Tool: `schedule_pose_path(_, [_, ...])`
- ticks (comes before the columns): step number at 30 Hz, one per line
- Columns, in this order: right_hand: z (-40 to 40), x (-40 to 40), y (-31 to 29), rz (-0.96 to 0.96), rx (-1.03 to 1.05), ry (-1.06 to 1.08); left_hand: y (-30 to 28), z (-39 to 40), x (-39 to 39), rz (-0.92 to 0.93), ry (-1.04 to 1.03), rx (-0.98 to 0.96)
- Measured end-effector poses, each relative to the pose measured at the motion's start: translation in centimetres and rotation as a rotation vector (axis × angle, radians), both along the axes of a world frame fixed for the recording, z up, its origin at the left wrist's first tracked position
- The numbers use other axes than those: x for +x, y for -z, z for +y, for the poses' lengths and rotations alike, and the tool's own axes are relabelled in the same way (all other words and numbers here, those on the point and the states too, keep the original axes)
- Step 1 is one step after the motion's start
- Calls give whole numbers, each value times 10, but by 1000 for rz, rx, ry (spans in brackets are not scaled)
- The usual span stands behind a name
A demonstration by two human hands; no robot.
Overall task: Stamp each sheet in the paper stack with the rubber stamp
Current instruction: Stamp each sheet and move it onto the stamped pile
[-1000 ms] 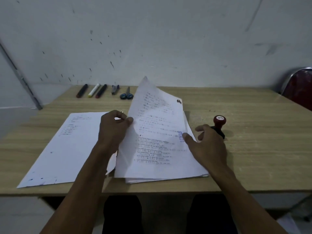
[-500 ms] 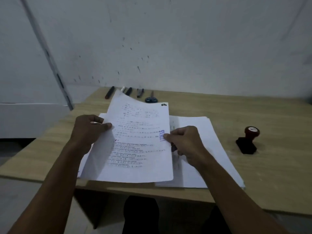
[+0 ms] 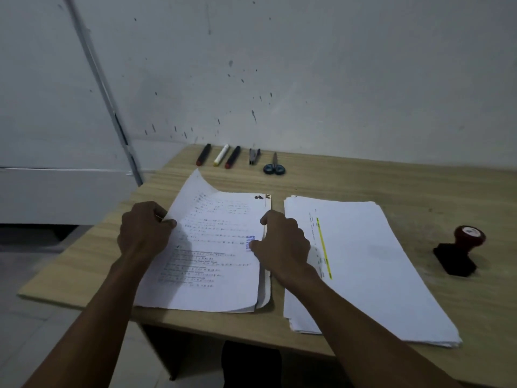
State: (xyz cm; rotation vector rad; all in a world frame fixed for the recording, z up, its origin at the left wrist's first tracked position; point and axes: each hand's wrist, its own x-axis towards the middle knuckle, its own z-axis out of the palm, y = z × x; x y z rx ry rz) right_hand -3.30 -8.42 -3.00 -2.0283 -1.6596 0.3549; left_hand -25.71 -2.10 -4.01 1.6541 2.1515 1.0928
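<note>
The paper stack (image 3: pixel 363 264) lies flat on the wooden tabletop (image 3: pixel 363 180), just to the right of the right hand's fingers (image 3: pixel 268 217), with a yellow highlighted line running along its top sheet near that hand's wrist. A second pile of sheets (image 3: pixel 263 289) lies to the left of it, a narrow strip of bare tabletop between the two. On that left pile rests a printed sheet (image 3: pixel 212 247) bearing a blue stamp mark (image 3: pixel 249 243) near its right edge, right by the tip of the right thumb.

The right hand (image 3: pixel 282 242) has its fingers curled at the sheet's right edge, the thumb pressed on the paper and the other fingers bent over the edge of the pile; whether they pinch the sheet or only press it I cannot tell for certain, though it looks like a grip. The left hand (image 3: pixel 144 231) holds the sheet's left edge, fingers curled round it, and the sheet's far left corner curves up off the pile beyond those fingers.

The rubber stamp (image 3: pixel 458 253), with a dark base and red knob, stands on the tabletop well to the right of the right hand's fingers, beyond the paper stack, touched by neither hand.

Far beyond the fingers, along the back edge by the wall (image 3: pixel 279 65), lie three markers (image 3: pixel 219 155), a stapler (image 3: pixel 254 156) and a pair of scissors (image 3: pixel 274 166).
</note>
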Motion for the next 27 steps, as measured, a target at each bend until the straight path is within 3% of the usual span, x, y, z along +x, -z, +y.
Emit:
schedule_pose_path(7, [-8,-2,4,-88,75,-38,10,-1,2,44,-31,-38])
schedule_pose_path(20, [-15,-1,-4,74,12,-128,5,-2,20,45,-27,-133])
schedule_pose_path(27, [-24,7,-9,78,46,-148,3,-9,30,141,-10,-31])
